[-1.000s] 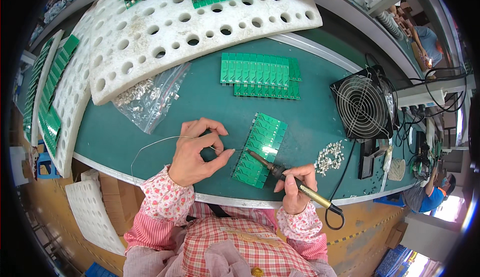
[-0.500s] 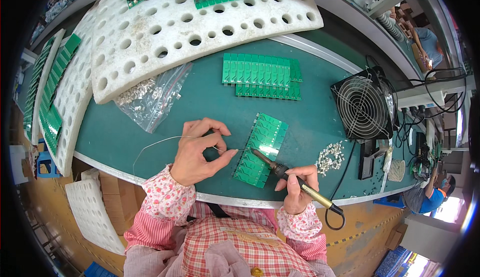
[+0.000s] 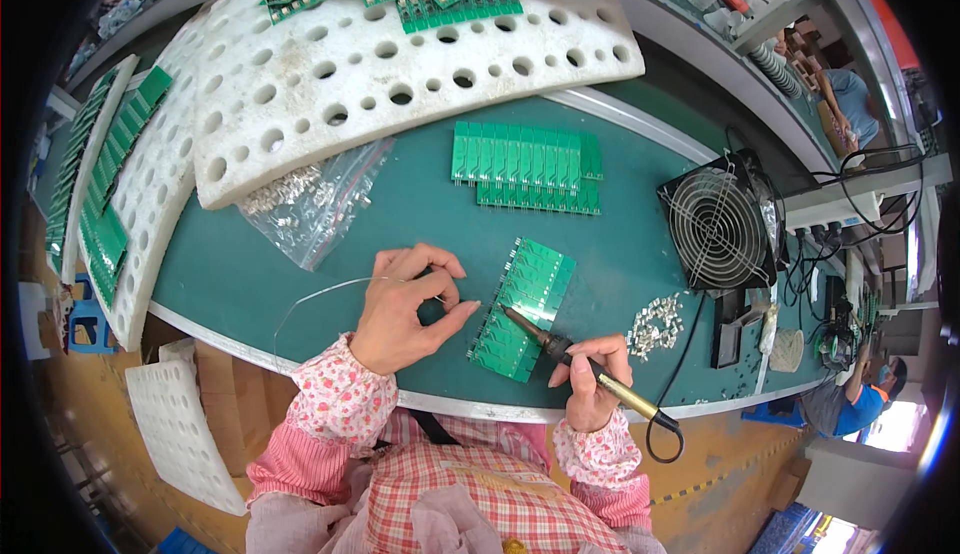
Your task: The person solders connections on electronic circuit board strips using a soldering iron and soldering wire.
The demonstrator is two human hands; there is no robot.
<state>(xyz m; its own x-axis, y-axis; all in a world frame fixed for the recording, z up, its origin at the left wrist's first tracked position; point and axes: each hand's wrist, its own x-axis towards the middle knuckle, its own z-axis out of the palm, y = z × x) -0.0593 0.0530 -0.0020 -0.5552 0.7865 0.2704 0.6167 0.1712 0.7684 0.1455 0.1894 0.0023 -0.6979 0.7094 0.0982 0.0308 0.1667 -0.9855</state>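
My left hand (image 3: 408, 312) pinches a thin silvery solder wire (image 3: 312, 294), which loops away behind it to the left; any end past the fingertips is too fine to make out. In my right hand (image 3: 597, 386) is a soldering iron (image 3: 628, 397) with a gold-coloured handle. Its dark tip points up and left, at the left part of a green circuit board panel (image 3: 530, 292) lying on the bench. Small metal pins line the panel's left edge, just right of my left fingertips.
Beyond the panel lie stacked green boards (image 3: 517, 154). A bag of small metal parts (image 3: 325, 204) rests by a white foam slab (image 3: 420, 69) bearing more boards. To the right are loose connectors (image 3: 656, 327), a fan (image 3: 722, 222) and a black cord (image 3: 690, 344). Other people work at right.
The whole view has shifted slightly, with the bench lower in the picture. The wire end that showed between my left fingertips and the iron's tip is no longer clearly visible there.
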